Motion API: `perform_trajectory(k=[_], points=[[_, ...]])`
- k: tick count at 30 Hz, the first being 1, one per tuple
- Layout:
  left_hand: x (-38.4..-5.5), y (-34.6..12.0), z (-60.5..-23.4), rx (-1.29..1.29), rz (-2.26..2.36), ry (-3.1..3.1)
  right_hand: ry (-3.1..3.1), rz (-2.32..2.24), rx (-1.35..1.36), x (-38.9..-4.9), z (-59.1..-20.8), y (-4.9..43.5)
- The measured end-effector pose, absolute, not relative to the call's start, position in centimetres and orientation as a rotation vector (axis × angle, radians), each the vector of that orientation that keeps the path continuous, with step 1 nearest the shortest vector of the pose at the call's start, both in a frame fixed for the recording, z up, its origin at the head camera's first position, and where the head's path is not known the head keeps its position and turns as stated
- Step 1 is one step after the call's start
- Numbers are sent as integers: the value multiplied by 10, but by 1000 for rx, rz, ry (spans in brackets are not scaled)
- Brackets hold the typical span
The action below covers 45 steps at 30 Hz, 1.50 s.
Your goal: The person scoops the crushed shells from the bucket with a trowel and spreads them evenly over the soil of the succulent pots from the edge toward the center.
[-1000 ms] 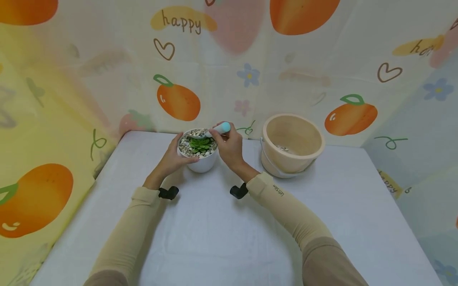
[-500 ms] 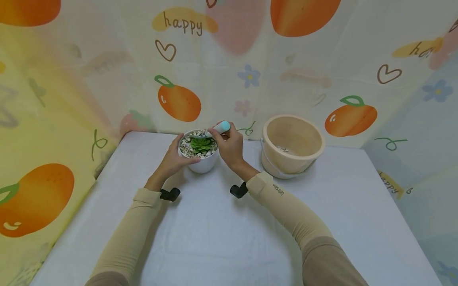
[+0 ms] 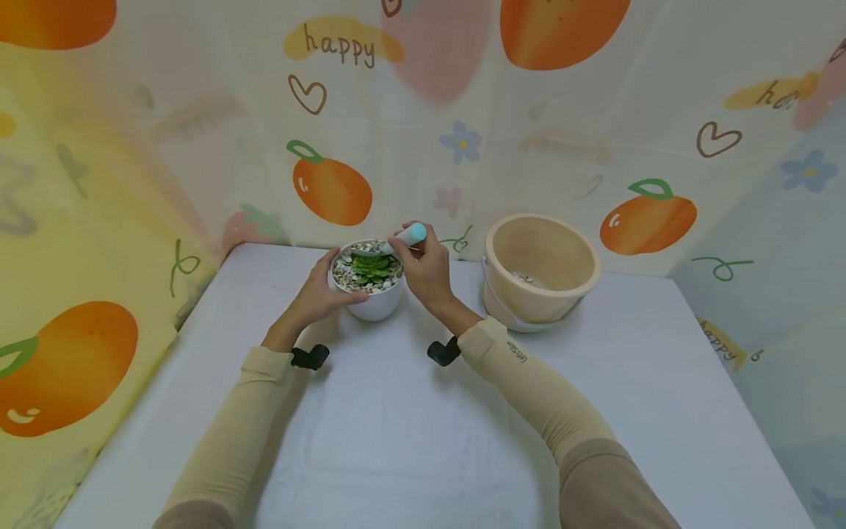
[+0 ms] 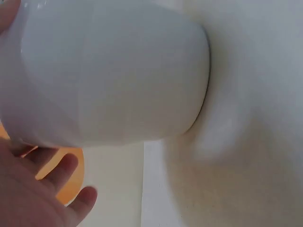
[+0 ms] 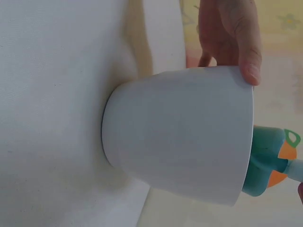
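A white pot [image 3: 374, 307] stands on the table at the back, holding a green succulent [image 3: 371, 270] ringed by pale pebbles [image 3: 342, 276]. My left hand [image 3: 316, 295] grips the pot's left side at the rim, thumb along the front; its fingers [image 4: 61, 172] spread beyond the pot in the left wrist view. Behind the succulent, my right hand [image 3: 428, 273] pinches the handle of a small trowel [image 3: 408, 236]. The trowel's teal blade [image 5: 262, 158] shows past the rim in the right wrist view, angled down toward the pebbles. Its tip is hidden by the pot there.
To the right of the pot stands a beige bucket [image 3: 529, 303] with a wire handle and a few pebbles [image 3: 524, 277] at its bottom. A white cloth covers the table [image 3: 396, 426]. A fruit-patterned curtain [image 3: 410, 169] hangs right behind the table's back edge.
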<state>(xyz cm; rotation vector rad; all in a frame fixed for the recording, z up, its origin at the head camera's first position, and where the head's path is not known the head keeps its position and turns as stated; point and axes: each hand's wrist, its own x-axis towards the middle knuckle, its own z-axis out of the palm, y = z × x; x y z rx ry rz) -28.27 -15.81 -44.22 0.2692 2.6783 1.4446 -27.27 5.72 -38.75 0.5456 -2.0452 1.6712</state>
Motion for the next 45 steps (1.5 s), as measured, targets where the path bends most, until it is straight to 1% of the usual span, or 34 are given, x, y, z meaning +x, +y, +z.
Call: perform_trajectory(k=[4,20,32,45], points=[[-286,-160,-442,298,1477,2621,-2045,1678,573,-274,-389,58],[-283,-155,-449,245,1563,2636,-2029,1615,522,-274,-386,57],[-278,-154,-445,264,1491,2694,-2077,1625,474,-276,-387,56],[-288,-159,-449,254,1482,2623,-2007,1621,546,-273,-386,57]])
